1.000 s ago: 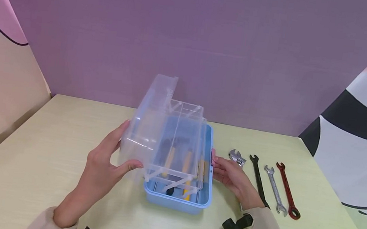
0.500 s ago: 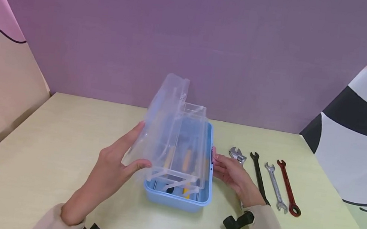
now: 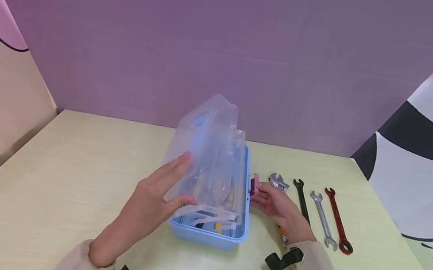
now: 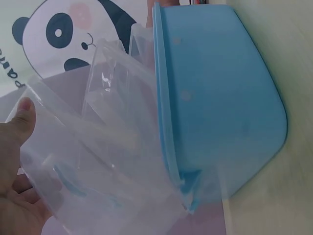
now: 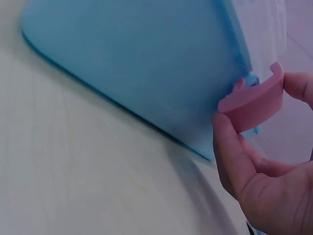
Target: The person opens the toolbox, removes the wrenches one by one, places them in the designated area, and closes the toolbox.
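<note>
A light blue toolbox (image 3: 206, 240) stands on the table with its clear lid (image 3: 208, 152) tilted partway over it. Clear trays on folding arms show beneath the lid. My left hand (image 3: 154, 201) holds the lid at its near left part, thumb and fingers spread across it; the left wrist view has the thumb on one edge and the fingers at another. On the box's right side, my right hand (image 3: 278, 206) pinches a pink latch (image 5: 257, 103) between thumb and fingers, and the latch sticks out from the rim. Yellow-handled tools (image 3: 218, 228) lie inside, mostly veiled by the plastic.
To the right lie an adjustable wrench (image 3: 277, 181), partly behind my right hand, a black wrench (image 3: 301, 196), a silver wrench (image 3: 323, 218) and a red wrench (image 3: 337, 220). A purple backdrop (image 3: 225, 56) rises behind the table (image 3: 89, 160).
My left hand has moved right, swinging the lid over the trays, which have folded inward with it. My right hand stays at the latch, which now juts out further.
</note>
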